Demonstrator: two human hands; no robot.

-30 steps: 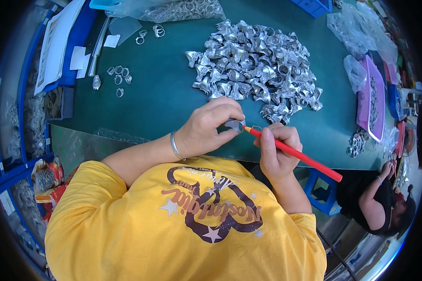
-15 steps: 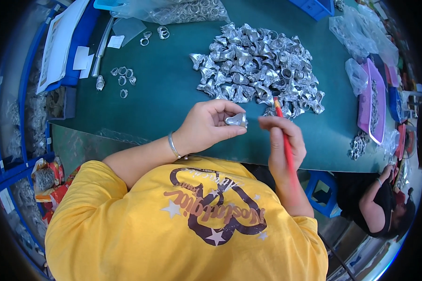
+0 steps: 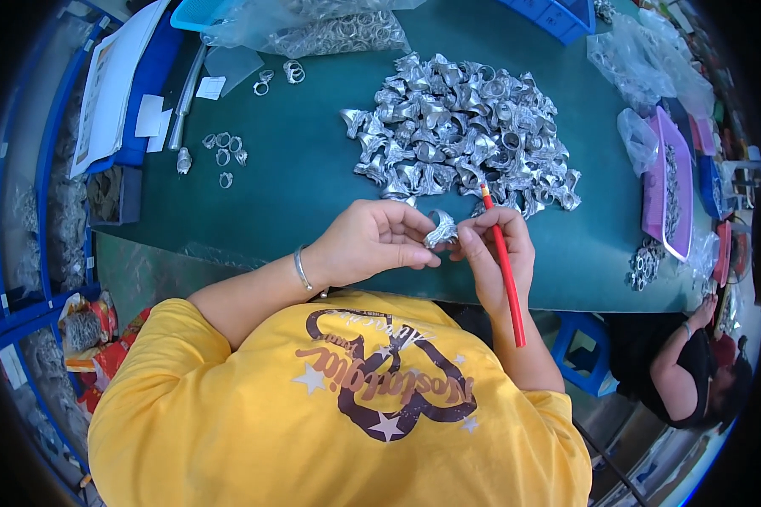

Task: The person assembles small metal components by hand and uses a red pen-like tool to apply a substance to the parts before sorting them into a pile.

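Observation:
Between my two hands, close to the table's near edge, is a silver-coloured metal ring (image 3: 441, 230) with a broad ornate face. My left hand (image 3: 365, 243) pinches it with thumb and fingers. My right hand (image 3: 500, 249) has a red pencil (image 3: 508, 291) lodged among its fingers, its yellow-banded end toward the pile and its other end over my forearm. The right thumb and fingertip meet the ring's right side. Just beyond lies a large heap of similar rings (image 3: 469, 135) on the green tabletop (image 3: 296, 182).
Several loose rings (image 3: 223, 157) lie to the left, near a metal rod (image 3: 177, 131). A clear bag of rings (image 3: 347, 34) lies at the back. To the right is a pink basket (image 3: 655, 198). Another person (image 3: 676, 372) sits at far right beside a blue stool (image 3: 585, 355).
The ring has been turned, so its textured face now shows. My right hand has moved left until its fingertips reach the ring, the pencil swinging along with it.

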